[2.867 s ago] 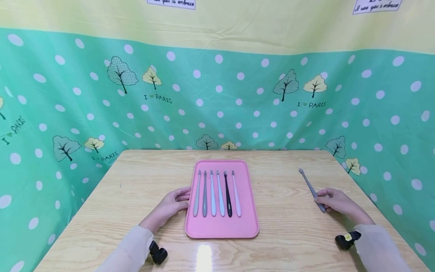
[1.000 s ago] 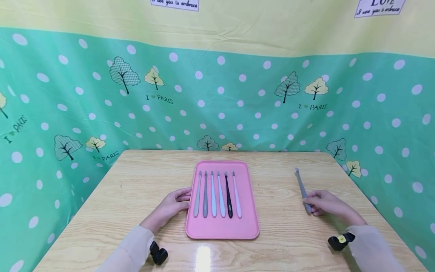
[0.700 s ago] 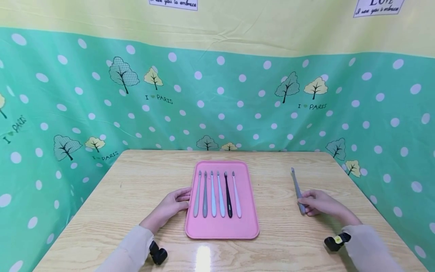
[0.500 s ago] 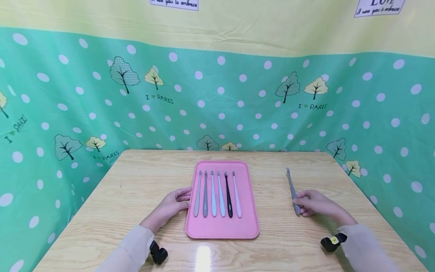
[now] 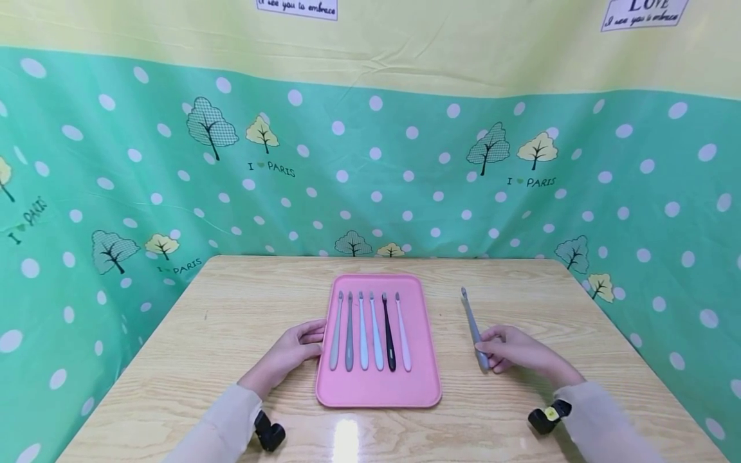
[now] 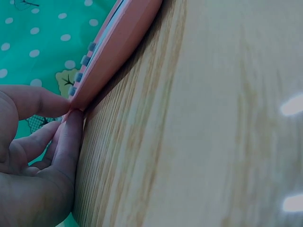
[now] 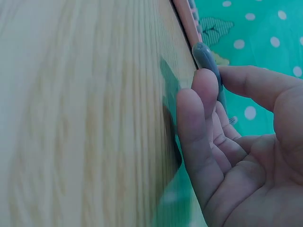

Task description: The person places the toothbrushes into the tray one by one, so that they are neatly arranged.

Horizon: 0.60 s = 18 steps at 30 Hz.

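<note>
A pink tray point(image 5: 379, 389) lies on the table with several toothbrushes side by side in it: a light grey toothbrush point(image 5: 336, 341), a darker grey one, two pale blue ones, a black toothbrush point(image 5: 388, 334) and a pink toothbrush point(image 5: 403, 334). My left hand point(image 5: 292, 350) pinches the tray's left rim between thumb and fingers; the left wrist view has the fingertips right at the tray's corner. To the tray's right, my right hand point(image 5: 512, 350) pinches a grey toothbrush point(image 5: 470, 315) near its handle end, its head pointing away from me. The handle end shows between thumb and fingertips in the right wrist view.
The wooden table point(image 5: 243, 289) reaches back to a green dotted curtain point(image 5: 324, 161) that also hangs along both sides. Wrist cameras sit on both sleeves, the left camera point(image 5: 269, 432) and the right camera point(image 5: 547, 418).
My right hand has carried the grey toothbrush leftward across the table toward the tray. The left hand, the tray and the toothbrushes in it have stayed in place.
</note>
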{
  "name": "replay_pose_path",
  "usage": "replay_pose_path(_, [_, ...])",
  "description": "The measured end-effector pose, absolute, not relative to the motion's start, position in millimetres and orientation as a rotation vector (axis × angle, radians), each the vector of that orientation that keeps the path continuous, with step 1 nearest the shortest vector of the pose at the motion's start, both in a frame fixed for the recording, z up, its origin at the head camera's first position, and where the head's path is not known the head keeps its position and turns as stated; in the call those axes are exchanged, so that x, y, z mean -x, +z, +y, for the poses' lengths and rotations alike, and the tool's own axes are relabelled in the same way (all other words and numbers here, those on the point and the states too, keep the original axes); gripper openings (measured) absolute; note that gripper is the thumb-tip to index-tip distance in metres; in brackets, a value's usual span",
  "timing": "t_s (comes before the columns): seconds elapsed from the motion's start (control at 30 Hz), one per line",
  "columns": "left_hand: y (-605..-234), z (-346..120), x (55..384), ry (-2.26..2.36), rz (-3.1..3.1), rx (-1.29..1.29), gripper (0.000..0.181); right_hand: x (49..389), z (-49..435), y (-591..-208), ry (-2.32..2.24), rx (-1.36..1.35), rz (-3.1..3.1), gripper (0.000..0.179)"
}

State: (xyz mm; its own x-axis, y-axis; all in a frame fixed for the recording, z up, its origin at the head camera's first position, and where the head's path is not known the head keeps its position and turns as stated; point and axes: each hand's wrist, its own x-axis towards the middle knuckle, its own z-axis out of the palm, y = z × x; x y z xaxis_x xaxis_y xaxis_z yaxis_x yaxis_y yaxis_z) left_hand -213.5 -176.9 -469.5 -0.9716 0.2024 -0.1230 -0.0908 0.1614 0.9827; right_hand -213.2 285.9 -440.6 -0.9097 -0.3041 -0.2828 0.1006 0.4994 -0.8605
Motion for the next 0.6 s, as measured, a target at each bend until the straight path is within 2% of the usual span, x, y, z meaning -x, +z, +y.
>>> replay_pose_path(0.6, [-470.1, -176.5, 212.6, 1.879, 2.252, -0.077, 0.064, 215.8, 241.3, -444.4, -1.506, 0.280, 2.182, 0.042])
